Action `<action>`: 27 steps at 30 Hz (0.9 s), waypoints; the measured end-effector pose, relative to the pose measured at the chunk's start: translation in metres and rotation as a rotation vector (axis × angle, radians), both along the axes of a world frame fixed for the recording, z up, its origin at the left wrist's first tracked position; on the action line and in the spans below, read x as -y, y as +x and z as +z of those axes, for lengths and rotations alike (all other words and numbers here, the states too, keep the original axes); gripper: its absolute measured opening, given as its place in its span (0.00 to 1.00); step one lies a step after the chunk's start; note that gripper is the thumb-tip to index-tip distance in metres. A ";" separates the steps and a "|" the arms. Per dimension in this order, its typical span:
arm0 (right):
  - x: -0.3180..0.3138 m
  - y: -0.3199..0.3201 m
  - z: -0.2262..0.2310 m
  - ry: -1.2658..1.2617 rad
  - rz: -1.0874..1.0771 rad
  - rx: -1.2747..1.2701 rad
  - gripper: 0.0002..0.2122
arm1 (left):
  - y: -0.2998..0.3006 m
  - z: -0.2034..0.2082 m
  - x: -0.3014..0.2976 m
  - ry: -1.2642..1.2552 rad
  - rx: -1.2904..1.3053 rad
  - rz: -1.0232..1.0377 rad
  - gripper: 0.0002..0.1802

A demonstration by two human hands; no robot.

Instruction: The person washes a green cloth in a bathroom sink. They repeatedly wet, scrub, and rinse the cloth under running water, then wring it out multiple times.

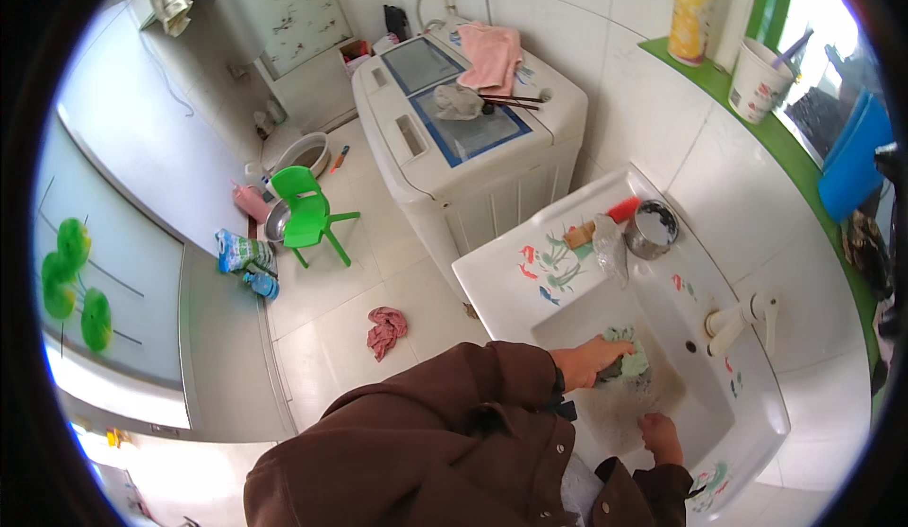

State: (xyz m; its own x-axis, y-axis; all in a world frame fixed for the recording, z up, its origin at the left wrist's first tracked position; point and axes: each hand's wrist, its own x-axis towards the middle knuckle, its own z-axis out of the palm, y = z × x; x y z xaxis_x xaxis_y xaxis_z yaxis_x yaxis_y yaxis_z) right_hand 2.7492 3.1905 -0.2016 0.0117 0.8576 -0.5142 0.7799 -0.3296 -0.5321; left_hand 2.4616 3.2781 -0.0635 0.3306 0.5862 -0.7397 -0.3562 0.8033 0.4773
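My left hand (588,362) is closed on a pale green cloth (626,349), wet and bunched, in the basin of a white sink (515,276). Below the cloth, greyish, cloudy water (629,404) covers part of the basin floor. My right hand (661,437) is curled into a fist over the near side of the basin, apart from the cloth; no object shows in its fingers. Brown sleeves cover both forearms. The white tap (742,321) stands at the sink's right edge, next to the dark drain hole (690,346).
On the sink's far ledge stand a metal tin (653,232), a clear plastic bag (611,254) and a red-tipped brush (596,229). A washing machine (492,205) bears a pink towel (490,59). A green chair (305,207) and a red cloth (386,331) are on the floor.
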 end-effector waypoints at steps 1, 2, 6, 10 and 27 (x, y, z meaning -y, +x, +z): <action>0.000 0.004 -0.003 -0.110 -0.044 0.067 0.21 | -0.001 0.002 0.000 -0.007 -0.032 -0.011 0.20; -0.001 0.006 -0.005 -0.072 -0.021 0.022 0.21 | -0.001 0.003 0.001 0.007 -0.047 -0.016 0.22; -0.004 0.010 -0.007 -0.059 -0.059 0.038 0.21 | -0.002 0.003 0.001 0.023 -0.096 -0.062 0.25; -0.003 -0.002 0.007 -0.066 -0.077 0.038 0.21 | -0.002 -0.001 0.002 0.031 -0.020 -0.047 0.20; -0.005 -0.023 0.075 -0.074 0.030 0.175 0.25 | -0.006 -0.038 -0.010 -0.049 0.159 -0.140 0.12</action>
